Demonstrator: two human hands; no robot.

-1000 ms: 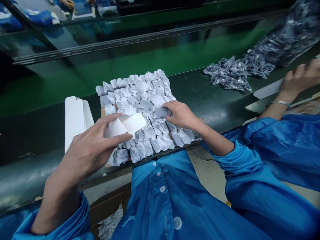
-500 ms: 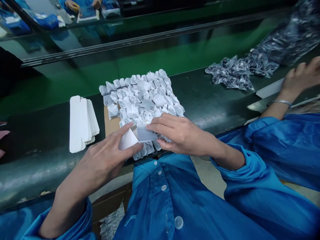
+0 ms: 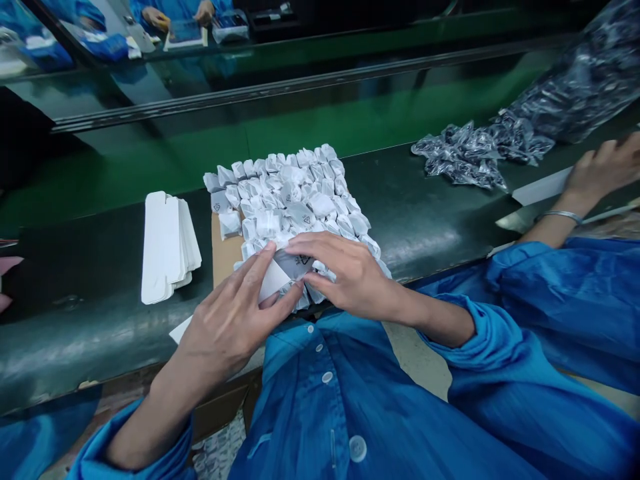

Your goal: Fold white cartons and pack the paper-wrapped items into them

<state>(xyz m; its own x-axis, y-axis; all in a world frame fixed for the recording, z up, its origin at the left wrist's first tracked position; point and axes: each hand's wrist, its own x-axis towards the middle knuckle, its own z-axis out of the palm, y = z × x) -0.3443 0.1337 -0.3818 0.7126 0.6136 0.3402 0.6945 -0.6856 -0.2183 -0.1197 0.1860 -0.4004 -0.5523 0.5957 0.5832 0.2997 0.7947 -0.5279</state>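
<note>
Counter (image 3: 400,200): dark, shiny top, running along below a green panel; co-worker's hand (image 3: 600,167) w/ bracelet showing at far R, another person's hands (image 3: 204,12) showing across the line.
White box (image 3: 273,281): sitting in L hand, just above near edge of the packets, mouth facing R.
L hand (image 3: 240,303): wrapping thumb + fingers round the box, gripping it.
R hand (image 3: 345,273): pinching grey pkt (image 3: 297,265) btwn fingers + thumb, holding it right at box mouth; depth inside can't tell, fingers hiding it.
White card end (image 3: 181,329): poking out past L hand; can't tell if it's part of same box.
Wrapped packets (image 3: 320,207): lying in tight rows on brown cardboard (image 3: 220,253), directly under/beyond hands.
Flat cartons (image 3: 163,247): stacking up in a loose fan, L of the packets.
Bagged dark parts (image 3: 460,157): lying in a heap to R, next to big plastic bag (image 3: 585,80).
Handling tip: L hand should be squeezing only lightly, prob. keeping the mouth square; R hand should be lining pkt up straight, tucking loose wrap in, pushing evenly.
Risk: wrap prob. snagging on a flap or tearing if pkt is going in skewed; thin card likely buckling if L hand is pressing too hard.
</note>
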